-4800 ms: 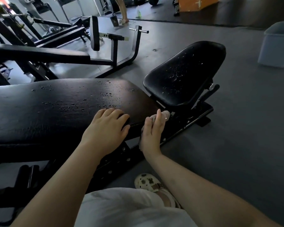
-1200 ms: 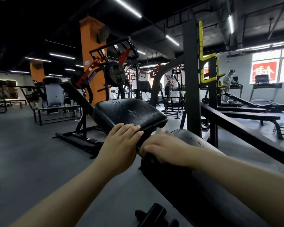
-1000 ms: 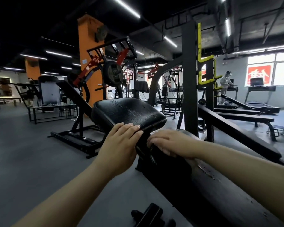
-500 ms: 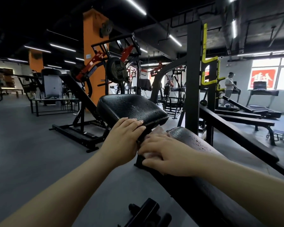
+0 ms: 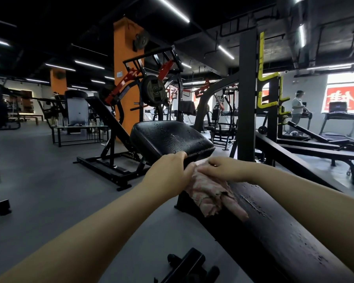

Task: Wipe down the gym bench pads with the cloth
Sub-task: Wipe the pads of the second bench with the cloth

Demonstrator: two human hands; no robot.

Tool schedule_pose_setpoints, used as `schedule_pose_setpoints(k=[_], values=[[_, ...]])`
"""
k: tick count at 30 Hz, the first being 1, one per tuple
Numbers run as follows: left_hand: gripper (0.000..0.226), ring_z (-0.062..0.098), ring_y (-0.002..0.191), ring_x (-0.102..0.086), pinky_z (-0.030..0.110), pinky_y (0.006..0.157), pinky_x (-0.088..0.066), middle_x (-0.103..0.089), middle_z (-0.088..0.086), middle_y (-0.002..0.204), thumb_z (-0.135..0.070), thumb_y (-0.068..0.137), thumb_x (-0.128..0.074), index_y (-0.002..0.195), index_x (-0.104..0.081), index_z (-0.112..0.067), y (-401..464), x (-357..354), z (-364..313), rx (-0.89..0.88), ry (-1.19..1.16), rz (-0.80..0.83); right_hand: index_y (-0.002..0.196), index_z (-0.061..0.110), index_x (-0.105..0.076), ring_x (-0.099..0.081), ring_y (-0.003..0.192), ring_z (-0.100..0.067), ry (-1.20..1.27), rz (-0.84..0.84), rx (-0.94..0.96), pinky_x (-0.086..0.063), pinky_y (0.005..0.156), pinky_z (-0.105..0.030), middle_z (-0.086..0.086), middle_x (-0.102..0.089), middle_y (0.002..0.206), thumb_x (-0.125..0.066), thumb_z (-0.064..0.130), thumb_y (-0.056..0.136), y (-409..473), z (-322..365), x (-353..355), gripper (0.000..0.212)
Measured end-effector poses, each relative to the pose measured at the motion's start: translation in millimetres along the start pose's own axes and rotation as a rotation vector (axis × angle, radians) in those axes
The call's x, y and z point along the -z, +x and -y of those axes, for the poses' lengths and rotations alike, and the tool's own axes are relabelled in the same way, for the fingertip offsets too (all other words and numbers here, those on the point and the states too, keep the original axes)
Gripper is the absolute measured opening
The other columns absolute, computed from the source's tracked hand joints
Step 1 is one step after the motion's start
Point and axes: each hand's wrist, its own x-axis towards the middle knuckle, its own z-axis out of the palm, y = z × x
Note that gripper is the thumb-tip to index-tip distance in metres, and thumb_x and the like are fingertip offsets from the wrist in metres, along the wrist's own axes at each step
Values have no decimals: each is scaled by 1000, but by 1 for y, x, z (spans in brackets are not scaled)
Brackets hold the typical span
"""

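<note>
I have both hands at the gap between the two pads. My left hand (image 5: 170, 172) sits on the near edge of the seat pad (image 5: 170, 137), fingers curled over that edge, steadying rather than wiping. My right hand (image 5: 223, 169) lies just beside it, knuckles up, fingers bent down onto the cloth (image 5: 211, 193); I judge it is gripping the top of the cloth, though the fingertips are hidden beneath the hand.

The cloth hangs below my right hand, draped over the end of the long pad (image 5: 284, 231), its loose tail trailing back toward me along the pad's left side. It looks pale pink, crumpled and limp, so I expect it to be light, soft and quick to bunch up or slide off. I would take it as a wad under a flat palm, not by a corner.

Both pads look wet with droplets beyond my fingers and back along the long pad, so the vinyl is probably slick. The seat pad ahead of my left hand seems untouched as yet.
</note>
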Motion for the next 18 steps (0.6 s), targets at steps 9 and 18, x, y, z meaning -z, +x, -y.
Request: schedule_pose_setpoints(k=[9,18], values=[[32,15,87,-53,28,72,-45,-59,4,103,-38,92,-56,114,-54,-15,10,3,-3,186,-318,300,78,20,-53,-49,65,-5,340,-156,219,-40,56,-12,4,-55,73,-65,5,86,-15,-3,7,20],[19,6,70,-54,13,60,-43,-59,-8,74,-5,86,-62,81,-55,-22,12,51,-20,8,-396,305,82,14,-57,-54,71,-15,506,-45,157,-47,56,-18,-8,-60,84,-66,4,85,-38,-5,32,13]])
